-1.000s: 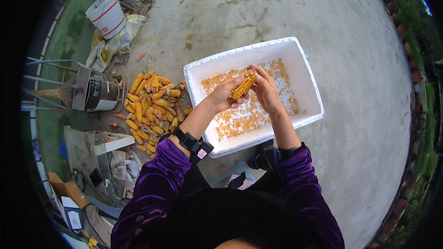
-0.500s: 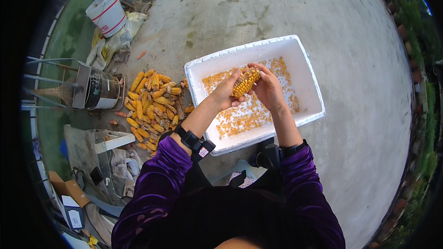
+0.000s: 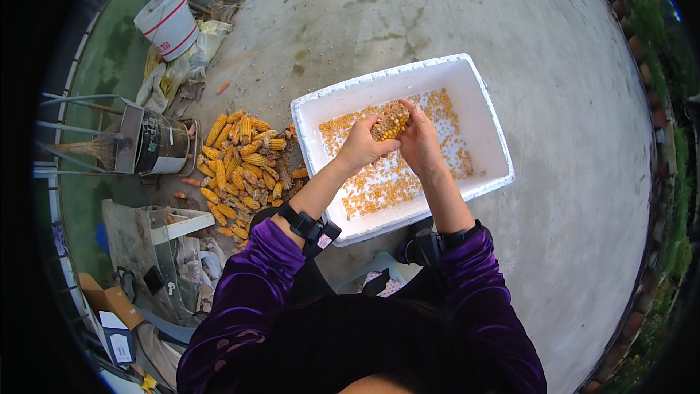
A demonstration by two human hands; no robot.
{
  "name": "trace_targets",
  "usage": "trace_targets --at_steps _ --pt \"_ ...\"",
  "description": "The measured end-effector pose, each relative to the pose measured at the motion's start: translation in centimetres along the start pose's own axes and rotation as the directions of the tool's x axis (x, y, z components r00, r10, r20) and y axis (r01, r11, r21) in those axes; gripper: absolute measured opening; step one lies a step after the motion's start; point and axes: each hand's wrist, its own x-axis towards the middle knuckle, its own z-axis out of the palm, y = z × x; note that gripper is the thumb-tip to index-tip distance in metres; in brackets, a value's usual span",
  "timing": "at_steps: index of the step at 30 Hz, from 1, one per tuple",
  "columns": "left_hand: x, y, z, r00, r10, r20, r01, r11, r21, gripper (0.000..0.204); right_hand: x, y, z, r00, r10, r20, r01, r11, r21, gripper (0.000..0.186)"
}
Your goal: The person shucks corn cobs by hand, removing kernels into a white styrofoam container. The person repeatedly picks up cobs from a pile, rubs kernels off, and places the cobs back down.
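Concrete yard: our left hand (image 3: 359, 147) and right hand (image 3: 421, 142) both grip a corn cob (image 3: 389, 122) over the foam box's (image 3: 490, 128) far edge; twisted-off kernels (image 3: 379, 182) could fly out.

Yellow corn cob (image 3: 390, 122), white box (image 3: 487, 115) (purple sleeves (image 3: 251, 284)).

Farmyard: concrete floor (image 3: 467, 22), corn cob pile (image 3: 244, 164), buckets (image 3: 169, 20).
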Motion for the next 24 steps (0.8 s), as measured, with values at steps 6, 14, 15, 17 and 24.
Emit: trace_targets --at_steps 6,14,15,17,24 --pt "-0.1 0.0 0.9 0.95 0.264 -0.168 -0.117 0.797 0.592 0.054 0.3 0.9 -0.7 0.991 -0.005 -0.134 -0.004 0.998 -0.066 0.038" --pt "0.1 0.9 -0.6 0.964 -0.221 0.148 0.261 0.892 -0.369 0.046 0.2 0.4 -0.3 0.983 -0.136 -0.124 0.068 0.895 -0.441 0.035" --pt "0.2 1.2 -0.6 0.955 -0.223 0.197 0.289 0.849 -0.442 0.044 0.3 0.0 -0.5 0.98 -0.16 -0.119 0.085 0.875 -0.476 0.036" --pt "0.0 1.5 -0.8 0.935 -0.216 0.282 0.345 0.742 -0.575 0.04 0.1 -0.7 -0.1 0.994 -0.101 -0.038 0.077 0.91 -0.406 0.036" --pt "-0.2 1.3 -0.9 0.931 -0.211 0.299 0.34 0.802 -0.491 0.034 0.2 -1.0 -1.4 0.996 -0.04 0.077 0.077 0.812 -0.579 0.025"
